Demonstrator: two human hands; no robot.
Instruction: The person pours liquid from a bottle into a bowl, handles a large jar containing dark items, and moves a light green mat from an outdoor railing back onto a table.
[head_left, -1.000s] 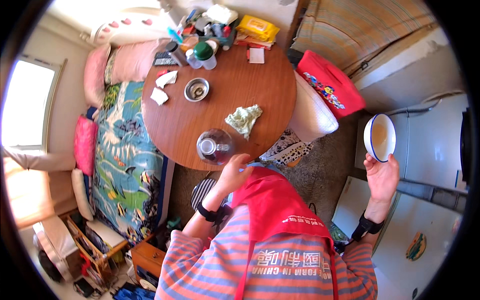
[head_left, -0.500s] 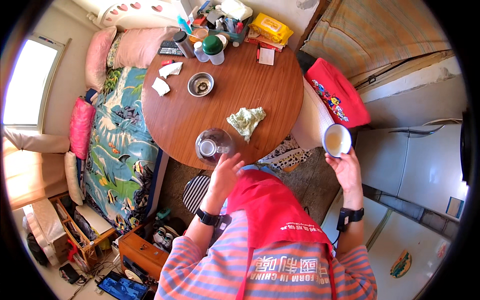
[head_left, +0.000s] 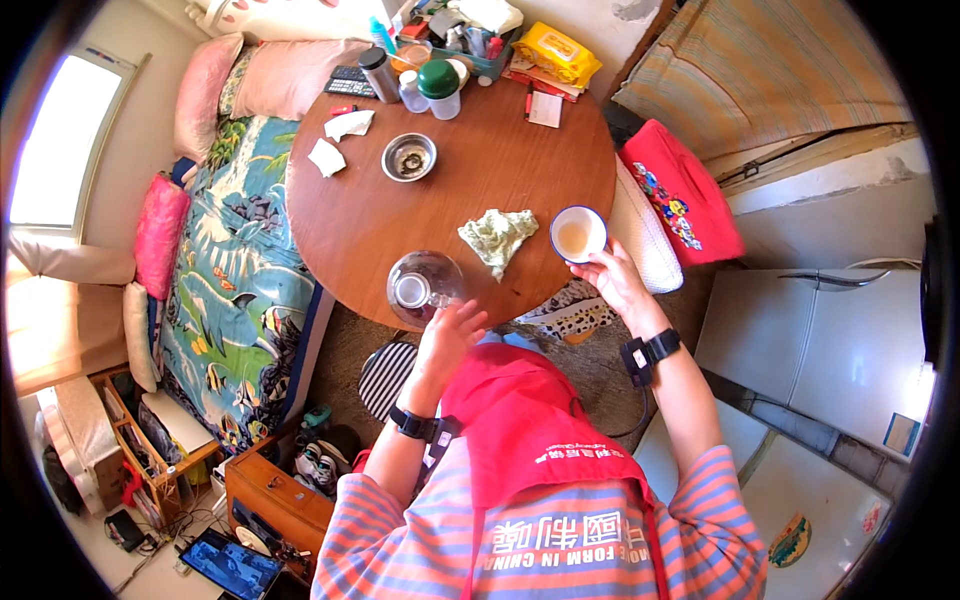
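Round table (head_left: 345, 225) — white bowl (head_left: 577, 236) held at its right edge.
Gripped by the right hand (head_left: 618, 282); left hand (head_left: 450, 338) kept empty-looking, fingers loosely spread, beside the near glass jug (head_left: 432, 270) — contact cannot be told.

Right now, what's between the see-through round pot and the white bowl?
In the head view, a crumpled green cloth lies between the see-through round pot and the white bowl in the right hand.
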